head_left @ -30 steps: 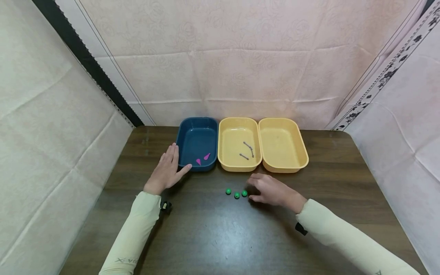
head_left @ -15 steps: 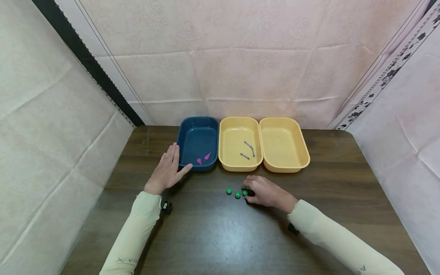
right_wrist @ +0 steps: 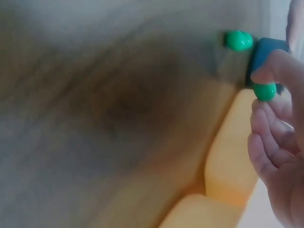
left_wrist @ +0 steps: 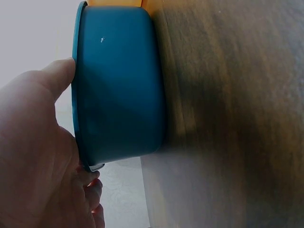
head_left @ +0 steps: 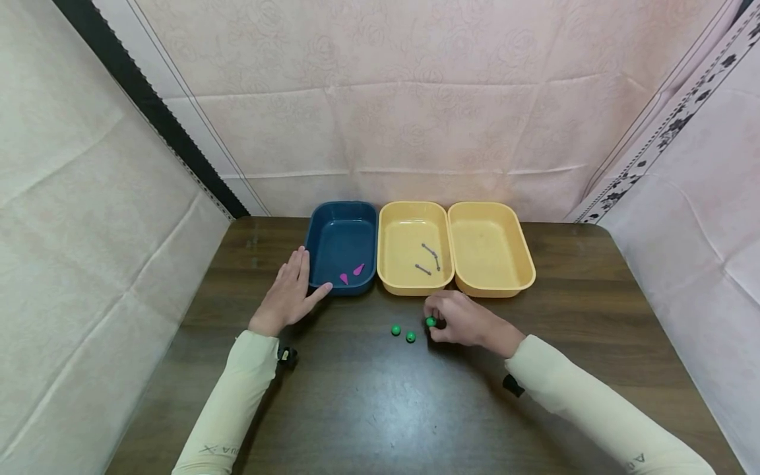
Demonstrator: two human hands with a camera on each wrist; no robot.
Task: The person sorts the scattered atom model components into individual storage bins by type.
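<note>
My right hand (head_left: 460, 320) pinches a small round green bead (right_wrist: 264, 91) between thumb and fingers, just in front of the yellow trays. Two more green beads, a left one (head_left: 396, 330) and a right one (head_left: 411, 337), lie on the table to the left of that hand. My left hand (head_left: 287, 295) rests at the near left corner of the blue tray (head_left: 343, 227), fingers straight along its side; in the left wrist view the thumb (left_wrist: 61, 76) touches the rim. Two pink teardrop pieces, one of them a flat piece (head_left: 358, 270), lie inside the blue tray.
Beside the blue tray stands a yellow tray (head_left: 410, 221) holding several thin grey-purple sticks (head_left: 423, 270). A second yellow tray (head_left: 489, 244) adjoins it on the right. All stand near the back edge of the dark wooden table (head_left: 356, 409), with pale cloth (head_left: 404, 132) hanging behind.
My right hand closed its fingers on the rightmost green bead and lifted it, moving slightly back and right toward the trays. The left hand stayed in place.
</note>
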